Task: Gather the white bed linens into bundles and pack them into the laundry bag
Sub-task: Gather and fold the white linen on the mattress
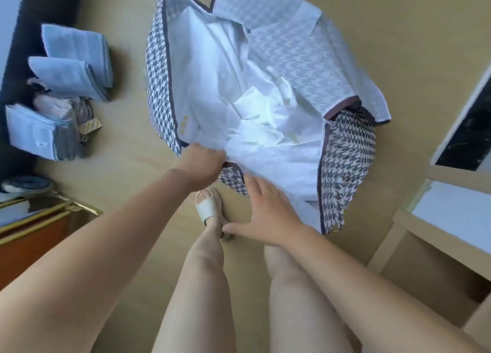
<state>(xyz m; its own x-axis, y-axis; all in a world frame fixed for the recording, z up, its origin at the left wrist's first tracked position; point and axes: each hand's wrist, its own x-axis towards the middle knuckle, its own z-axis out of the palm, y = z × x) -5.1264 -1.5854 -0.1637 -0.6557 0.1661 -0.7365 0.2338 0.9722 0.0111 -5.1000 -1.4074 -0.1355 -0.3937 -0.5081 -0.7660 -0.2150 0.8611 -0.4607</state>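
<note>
A large houndstooth laundry bag (348, 150) stands open on the floor in front of me, its lid flap folded back on the far side. Crumpled white bed linens (239, 92) fill its inside, and one edge of the sheet spills over the near rim. My left hand (200, 161) is closed on that near edge of the white linen at the bag's front rim. My right hand (265, 212) hovers just below the rim with fingers spread, its fingertips at the draped linen, holding nothing.
Stacks of folded pale towels and linens (71, 60) lie on the floor at the left beside a dark wall. A cart with brass rails (34, 220) sits lower left. A light wooden table (438, 220) is at the right. My sandalled foot (208, 206) is just under the bag.
</note>
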